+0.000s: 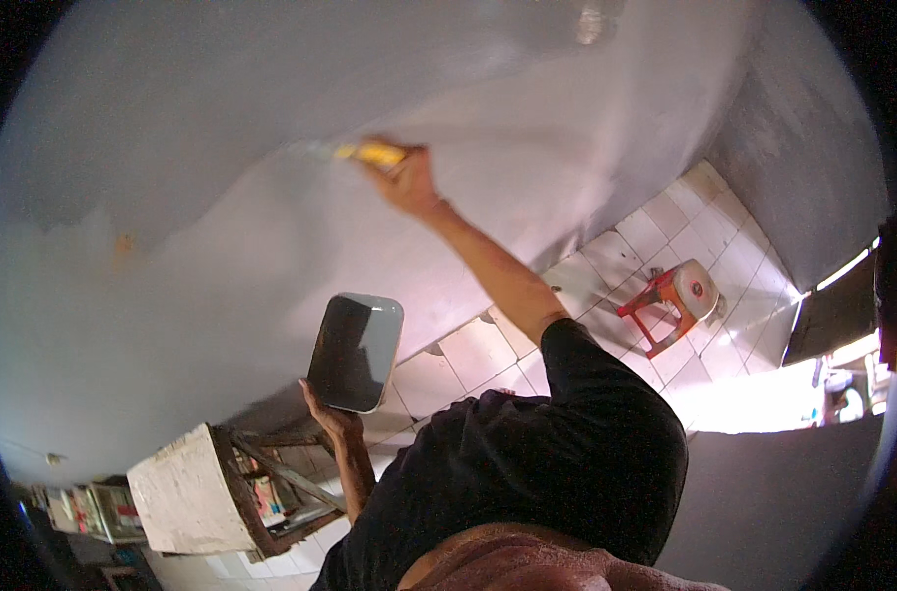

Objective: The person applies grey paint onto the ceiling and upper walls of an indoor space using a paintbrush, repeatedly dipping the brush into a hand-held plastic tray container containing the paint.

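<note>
My right hand (pixel 401 177) is raised to the wall and closed around a yellow-handled paintbrush (pixel 377 154). Motion smears the brush, and its pale tip is at the wall, near the border between a darker grey coat and a lighter area. Lower down, my left hand (pixel 335 418) grips the lower end of a rectangular container (pixel 393 340) with rounded corners and a pale rim. Inside it the surface looks grey, part dark and part light; I cannot tell how much paint is in it. The wall (pixel 241 236) spans the upper left, darker grey above and paler below.
A red and white plastic stool (pixel 680 300) stands on the tiled floor (pixel 453 357) to my right. At lower left is a worn wooden table (pixel 187 492) with items beneath its top. Bright light enters through an opening (pixel 764 402) at the right.
</note>
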The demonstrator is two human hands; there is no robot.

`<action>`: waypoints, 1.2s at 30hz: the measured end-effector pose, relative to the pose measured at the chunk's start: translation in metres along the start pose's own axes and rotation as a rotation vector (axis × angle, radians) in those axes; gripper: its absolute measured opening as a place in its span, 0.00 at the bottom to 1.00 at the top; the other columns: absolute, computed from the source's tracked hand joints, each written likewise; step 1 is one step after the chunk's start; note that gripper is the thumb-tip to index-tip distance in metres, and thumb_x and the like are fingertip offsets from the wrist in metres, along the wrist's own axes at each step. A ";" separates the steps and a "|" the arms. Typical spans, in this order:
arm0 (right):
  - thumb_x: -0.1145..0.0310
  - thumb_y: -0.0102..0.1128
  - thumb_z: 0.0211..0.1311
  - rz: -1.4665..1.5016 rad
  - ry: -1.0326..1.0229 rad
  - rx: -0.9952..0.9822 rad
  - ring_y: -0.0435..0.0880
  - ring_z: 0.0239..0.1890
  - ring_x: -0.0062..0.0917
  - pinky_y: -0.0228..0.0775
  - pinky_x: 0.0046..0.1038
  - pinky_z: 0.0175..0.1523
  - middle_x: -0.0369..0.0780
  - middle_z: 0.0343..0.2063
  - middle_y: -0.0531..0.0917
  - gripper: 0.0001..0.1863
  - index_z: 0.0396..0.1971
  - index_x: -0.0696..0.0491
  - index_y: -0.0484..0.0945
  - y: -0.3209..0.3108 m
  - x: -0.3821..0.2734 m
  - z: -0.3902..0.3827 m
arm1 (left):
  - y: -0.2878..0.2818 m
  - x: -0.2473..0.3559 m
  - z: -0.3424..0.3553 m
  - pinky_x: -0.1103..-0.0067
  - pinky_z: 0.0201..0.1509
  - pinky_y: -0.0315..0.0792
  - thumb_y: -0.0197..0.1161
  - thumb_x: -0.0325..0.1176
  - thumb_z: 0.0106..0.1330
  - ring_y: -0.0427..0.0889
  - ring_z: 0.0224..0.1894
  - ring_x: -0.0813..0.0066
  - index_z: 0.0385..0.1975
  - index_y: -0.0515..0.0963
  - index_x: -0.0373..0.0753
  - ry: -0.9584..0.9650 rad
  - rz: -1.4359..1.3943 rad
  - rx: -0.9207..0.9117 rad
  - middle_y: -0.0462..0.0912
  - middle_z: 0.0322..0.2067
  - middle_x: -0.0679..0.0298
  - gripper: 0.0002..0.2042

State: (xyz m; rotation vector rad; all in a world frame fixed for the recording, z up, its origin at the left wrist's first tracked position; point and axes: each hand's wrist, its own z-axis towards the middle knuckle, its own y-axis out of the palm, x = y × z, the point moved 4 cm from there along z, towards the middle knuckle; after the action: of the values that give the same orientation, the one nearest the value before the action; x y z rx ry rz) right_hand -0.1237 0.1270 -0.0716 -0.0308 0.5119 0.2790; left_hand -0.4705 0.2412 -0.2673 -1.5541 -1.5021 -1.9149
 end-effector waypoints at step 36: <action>0.67 0.66 0.53 -0.546 -0.160 0.389 0.80 0.18 0.34 0.70 0.33 0.24 0.42 0.18 0.82 0.06 0.27 0.53 0.81 0.063 -0.019 -0.027 | -0.099 0.052 0.033 0.66 0.58 0.70 0.44 0.57 0.73 0.76 0.54 0.59 0.56 0.72 0.33 -0.141 0.004 -0.126 0.77 0.52 0.54 0.30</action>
State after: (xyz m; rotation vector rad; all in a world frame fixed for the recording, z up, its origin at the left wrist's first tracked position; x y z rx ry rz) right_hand -0.1695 0.1798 -0.0839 0.2259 0.3742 -0.3522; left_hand -0.5432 0.3314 -0.2806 -1.7789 -1.4559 -1.9683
